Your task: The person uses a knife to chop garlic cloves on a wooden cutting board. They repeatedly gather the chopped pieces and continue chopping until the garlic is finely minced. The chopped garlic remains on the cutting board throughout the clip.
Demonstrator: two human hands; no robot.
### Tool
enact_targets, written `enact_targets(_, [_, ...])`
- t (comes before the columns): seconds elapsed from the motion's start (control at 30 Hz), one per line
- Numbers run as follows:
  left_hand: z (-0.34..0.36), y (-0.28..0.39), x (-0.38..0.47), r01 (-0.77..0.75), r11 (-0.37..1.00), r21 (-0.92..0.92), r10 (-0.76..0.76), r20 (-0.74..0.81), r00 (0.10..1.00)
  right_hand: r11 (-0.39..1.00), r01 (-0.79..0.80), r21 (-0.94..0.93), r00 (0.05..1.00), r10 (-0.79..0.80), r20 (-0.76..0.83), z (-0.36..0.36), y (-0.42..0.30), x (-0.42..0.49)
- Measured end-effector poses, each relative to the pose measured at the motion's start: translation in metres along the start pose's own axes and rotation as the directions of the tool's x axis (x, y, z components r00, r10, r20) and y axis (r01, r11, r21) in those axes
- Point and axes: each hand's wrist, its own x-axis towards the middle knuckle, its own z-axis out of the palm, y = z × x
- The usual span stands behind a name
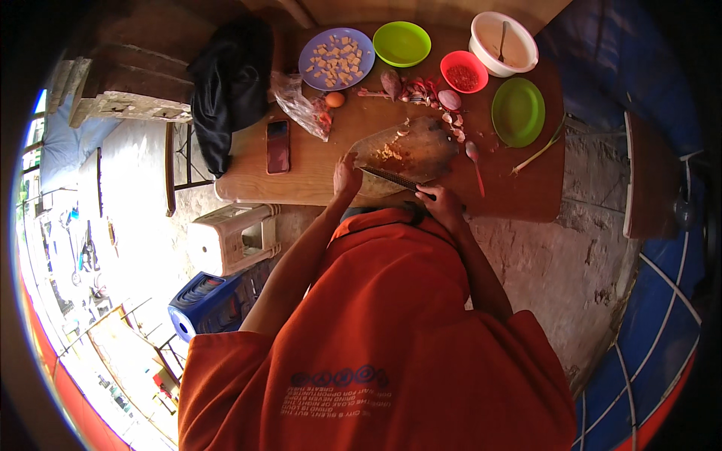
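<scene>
My right hand [442, 204] is closed around the dark handle of a kitchen knife [392, 178]. The blade, patterned with dimples, slants leftward over the near part of a worn wooden cutting board [431, 141]. At the board's left edge, by the knife tip, is my left hand [347, 177]; whether its fingers grip the board or the blade is unclear. A small heap of chopped food [389, 152], perhaps garlic, lies on the board beyond the knife. Near it sits a pale bit of peel [402, 133].
Beyond the board are shallots [449, 100], an egg [335, 100], a plate of cubes [355, 42], a red bowl [463, 72], a white tub [479, 42] and green dishes [401, 44]. A spoon [472, 152] and spring onion [530, 162] lie right; a phone [278, 147] lies left.
</scene>
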Motion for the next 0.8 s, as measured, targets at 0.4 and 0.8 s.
enact_targets(0.4, [0.014, 0.002, 0.024, 0.055, 0.91, -0.411, 0.045, 0.228, 0.973, 0.973, -0.141, 0.185, 0.981, 0.163, -0.109, -0.022, -0.014, -0.019])
enact_targets(0.8, [-0.006, 0.003, 0.031, 0.151, 0.916, -0.371, -0.007, 0.364, 0.932, 0.989, -0.147, 0.013, 0.951, 0.145, -0.273, -0.018, -0.016, 0.002])
